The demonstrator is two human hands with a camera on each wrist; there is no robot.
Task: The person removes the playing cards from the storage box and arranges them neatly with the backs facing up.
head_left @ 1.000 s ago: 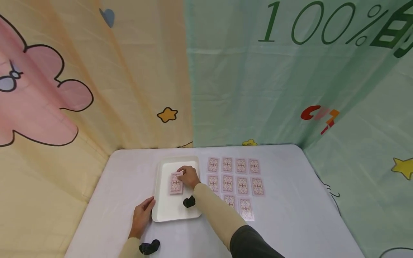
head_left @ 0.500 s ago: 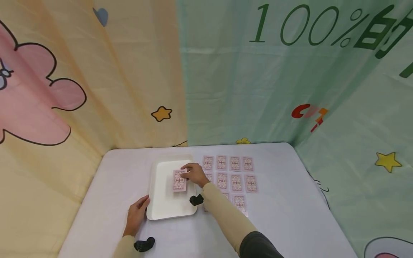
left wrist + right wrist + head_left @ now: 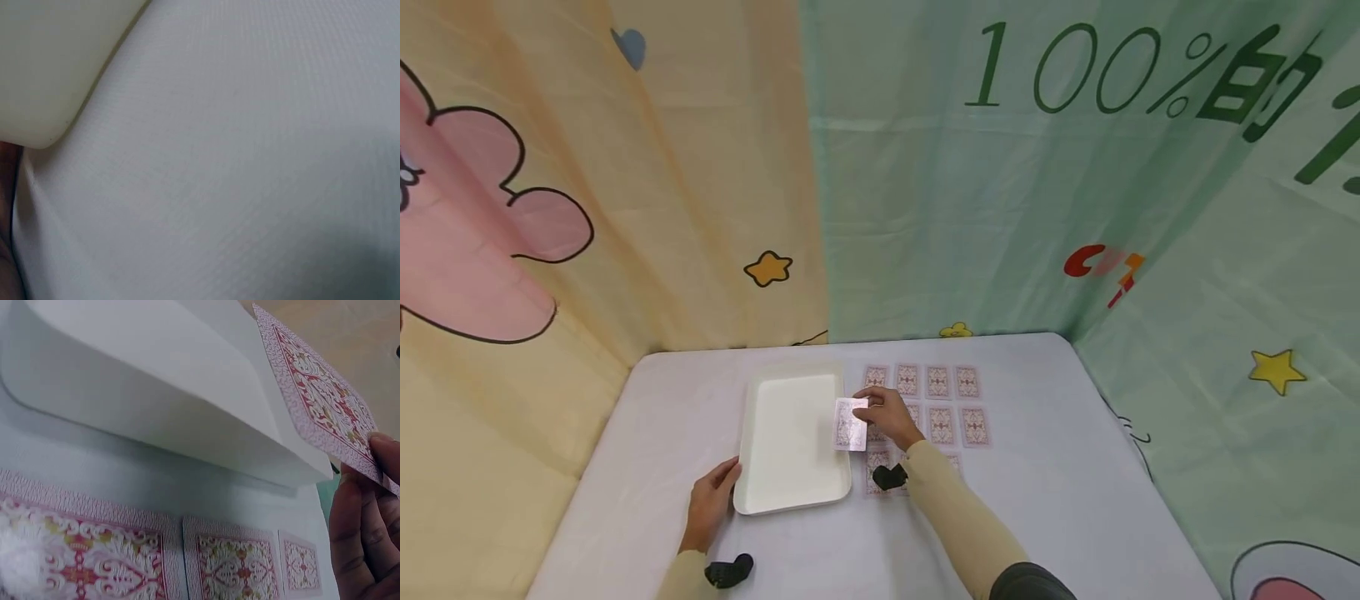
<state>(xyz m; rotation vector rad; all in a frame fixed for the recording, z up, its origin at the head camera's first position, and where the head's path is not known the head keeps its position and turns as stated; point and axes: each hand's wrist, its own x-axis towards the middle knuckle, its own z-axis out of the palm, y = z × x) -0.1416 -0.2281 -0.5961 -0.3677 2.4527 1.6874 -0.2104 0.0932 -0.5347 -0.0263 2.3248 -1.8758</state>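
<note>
The card (image 3: 851, 424) is a thin playing card with a red patterned back. It looks very light and a little flexible, and its smooth surface probably slips easily, so it is best held at one edge between the thumb and the fingers, with only light pressure so that it does not bend.

The right hand (image 3: 891, 417) pinches the card at its right edge and holds it in the air, tilted, just above the right rim of the white tray (image 3: 790, 437). The tray lies on the desk (image 3: 1045, 500) toward its left side. The left hand (image 3: 709, 504) rests with relaxed fingers against the near left corner of the tray and holds nothing.

Just right of the tray, other cards (image 3: 936, 382) lie face down in rows on the desk, below and beyond the right hand.
</note>
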